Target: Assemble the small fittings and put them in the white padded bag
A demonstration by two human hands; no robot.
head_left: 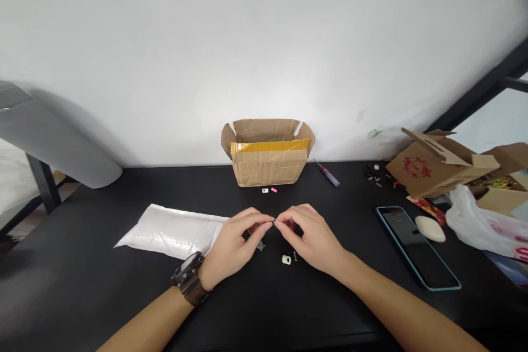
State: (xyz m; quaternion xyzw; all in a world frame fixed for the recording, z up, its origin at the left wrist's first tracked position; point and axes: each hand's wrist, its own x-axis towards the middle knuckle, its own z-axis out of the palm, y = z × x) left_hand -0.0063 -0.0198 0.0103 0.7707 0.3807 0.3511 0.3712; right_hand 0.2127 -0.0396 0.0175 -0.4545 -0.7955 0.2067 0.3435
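Note:
My left hand (241, 239), with a watch (190, 278) on its wrist, and my right hand (307, 234) meet fingertip to fingertip above the black table. Both are closed in a pinch around a tiny dark piece (273, 223), too small to name and mostly covered by the fingers. Below the fingers lie a small round grey part (259, 245) and a small white piece with a dark mark (286, 259). A short row of tiny metal bits (295, 256) sits beside the white piece. Beyond my hands rest another white piece (265, 191) and a pink piece (274, 190).
An open cardboard box (270, 168) stands against the wall, with a screwdriver (328, 175) to its right. A white padded mailer (173, 231) lies left. On the right are a phone (418, 247), a white mouse (430, 229), a plastic bag (482, 225) and another open box (429, 168).

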